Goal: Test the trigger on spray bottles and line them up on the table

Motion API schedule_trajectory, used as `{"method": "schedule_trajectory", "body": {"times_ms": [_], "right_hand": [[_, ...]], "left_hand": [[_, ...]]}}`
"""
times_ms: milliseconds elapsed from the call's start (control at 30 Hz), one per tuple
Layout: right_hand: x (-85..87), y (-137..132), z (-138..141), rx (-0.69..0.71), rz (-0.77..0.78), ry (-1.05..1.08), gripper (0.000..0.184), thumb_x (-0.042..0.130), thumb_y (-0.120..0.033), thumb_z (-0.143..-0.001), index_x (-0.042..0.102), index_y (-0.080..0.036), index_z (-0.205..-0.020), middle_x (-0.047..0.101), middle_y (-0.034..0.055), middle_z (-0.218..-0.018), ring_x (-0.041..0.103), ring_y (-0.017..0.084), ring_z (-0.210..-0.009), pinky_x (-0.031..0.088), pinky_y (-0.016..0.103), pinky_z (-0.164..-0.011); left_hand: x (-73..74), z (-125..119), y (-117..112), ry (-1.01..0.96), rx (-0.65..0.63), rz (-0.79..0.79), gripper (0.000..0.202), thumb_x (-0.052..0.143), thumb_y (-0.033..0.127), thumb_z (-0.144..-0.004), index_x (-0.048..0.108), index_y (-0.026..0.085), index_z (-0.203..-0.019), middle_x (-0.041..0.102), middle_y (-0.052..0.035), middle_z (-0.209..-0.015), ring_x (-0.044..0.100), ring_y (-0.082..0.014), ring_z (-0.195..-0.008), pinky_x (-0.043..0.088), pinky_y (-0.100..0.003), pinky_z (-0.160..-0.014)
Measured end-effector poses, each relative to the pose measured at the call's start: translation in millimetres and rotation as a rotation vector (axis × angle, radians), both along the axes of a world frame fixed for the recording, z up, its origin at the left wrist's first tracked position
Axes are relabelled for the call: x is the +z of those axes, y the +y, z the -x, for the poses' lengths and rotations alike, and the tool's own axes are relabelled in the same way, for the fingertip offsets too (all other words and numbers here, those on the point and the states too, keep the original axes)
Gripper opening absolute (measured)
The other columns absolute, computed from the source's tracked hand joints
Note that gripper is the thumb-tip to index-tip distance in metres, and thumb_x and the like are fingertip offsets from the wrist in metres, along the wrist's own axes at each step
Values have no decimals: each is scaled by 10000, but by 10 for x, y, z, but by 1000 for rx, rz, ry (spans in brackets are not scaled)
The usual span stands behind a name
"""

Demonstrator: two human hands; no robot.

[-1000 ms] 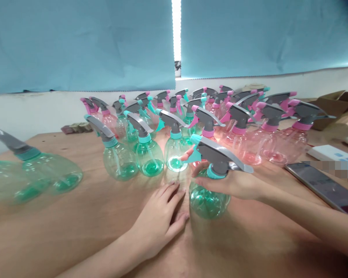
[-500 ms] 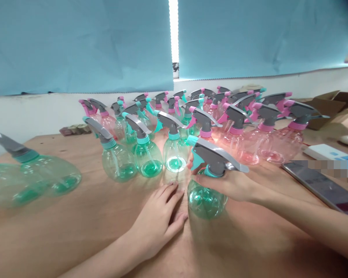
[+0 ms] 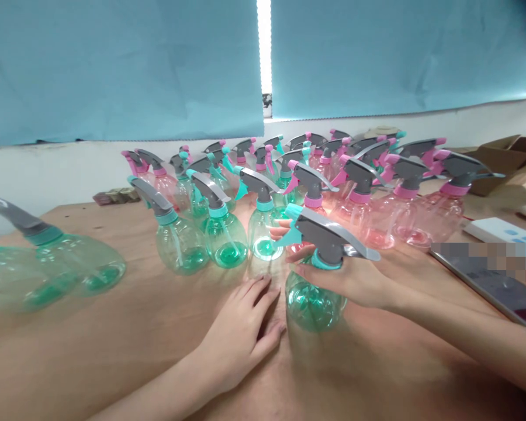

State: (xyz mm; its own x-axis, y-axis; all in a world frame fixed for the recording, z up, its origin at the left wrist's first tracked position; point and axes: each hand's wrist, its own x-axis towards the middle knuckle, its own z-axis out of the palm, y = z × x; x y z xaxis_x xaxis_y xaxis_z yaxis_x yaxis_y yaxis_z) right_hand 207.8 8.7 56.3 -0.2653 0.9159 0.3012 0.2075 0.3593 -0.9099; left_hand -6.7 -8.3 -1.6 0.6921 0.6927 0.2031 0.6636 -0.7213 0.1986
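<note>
A green spray bottle [image 3: 314, 304] with a grey and turquoise trigger head stands upright on the wooden table. Around its neck is my right hand [image 3: 362, 282], thumb along the near side and the other fingers stretched out and apart behind the trigger. Whether the palm touches the bottle is hidden. My left hand [image 3: 239, 324] lies flat on the table just left of it, fingers extended and holding nothing. Beyond my left hand, a row of green spray bottles [image 3: 226, 240] stands close by.
Pink spray bottles [image 3: 394, 219] crowd the back right, with more mixed ones behind. Two green bottles [image 3: 79, 263] stand at far left. On the right lie a phone [image 3: 486, 286] and a white box [image 3: 499, 229]; a cardboard carton [image 3: 499, 164] is behind. Blue sheets [image 3: 123, 70] cover the window.
The fingers of my right hand have loosened and straightened out from around the spray bottle's neck. The bottle and my left hand have stayed in place. The view has shifted slightly.
</note>
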Motion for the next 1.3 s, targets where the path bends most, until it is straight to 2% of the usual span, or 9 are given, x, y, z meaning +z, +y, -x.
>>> {"method": "schedule_trajectory", "body": {"times_ms": [200, 300, 500, 667, 767, 933, 1067, 1300], "right_hand": [[57, -18, 11, 5, 23, -21, 96, 613, -205, -749, 656, -258, -817, 703, 38, -924, 695, 253, -888, 575, 423, -773], [66, -18, -1, 43, 51, -40, 132, 610, -210, -767, 666, -271, -869, 701, 44, -940, 678, 272, -934, 568, 441, -790], [50, 7, -28, 43, 88, -81, 246, 632, -196, -780, 660, -291, -1005, 714, 25, -926, 686, 246, -911, 584, 386, -765], [75, 11, -26, 102, -7, -63, 178, 629, -182, -795, 686, -289, -926, 731, -6, -916, 682, 211, -949, 535, 386, -909], [82, 9, -34, 140, 4, -69, 177, 612, -184, -807, 687, -279, -936, 730, -1, -947, 677, 206, -972, 551, 372, -885], [79, 11, -37, 87, 34, -85, 302, 612, -152, -788, 670, -286, -1052, 725, 13, -950, 679, 221, -953, 575, 358, -808], [86, 8, -19, 64, 35, -62, 452, 627, -164, -784, 594, -299, -1214, 713, 6, -994, 667, 207, -959, 546, 369, -870], [110, 0, -7, 137, 10, 2, 451, 633, -214, -804, 572, -310, -1240, 707, 6, -1040, 660, 190, -970, 532, 360, -901]], "left_hand": [[3, -3, -3, -27, -8, 6, 436, 509, 345, -928, 488, 156, -1320, 498, -156, -1382, 427, -328, -1296, 360, -530, -1050], [2, -3, -4, -20, -10, 12, 437, 506, 342, -932, 486, 142, -1319, 495, -166, -1382, 421, -329, -1299, 351, -536, -1054], [20, -11, -7, -15, -2, 15, 435, 512, 340, -929, 489, 147, -1319, 496, -160, -1383, 420, -327, -1302, 362, -530, -1053], [12, -7, -2, -11, -8, 21, 437, 516, 332, -932, 489, 129, -1318, 486, -163, -1391, 411, -321, -1309, 333, -528, -1077], [6, -7, -4, -10, -8, 21, 438, 510, 335, -935, 484, 133, -1324, 483, -163, -1393, 407, -318, -1312, 338, -523, -1073], [30, -14, -20, 14, -6, 31, 443, 518, 333, -936, 492, 114, -1320, 473, -177, -1400, 404, -323, -1312, 339, -525, -1069], [46, -20, -23, 3, -4, 36, 438, 529, 326, -928, 505, 112, -1309, 483, -181, -1389, 412, -328, -1305, 356, -518, -1059], [36, -19, -11, -2, -6, 30, 434, 516, 330, -930, 491, 135, -1318, 482, -167, -1396, 415, -325, -1305, 351, -536, -1057]]}}
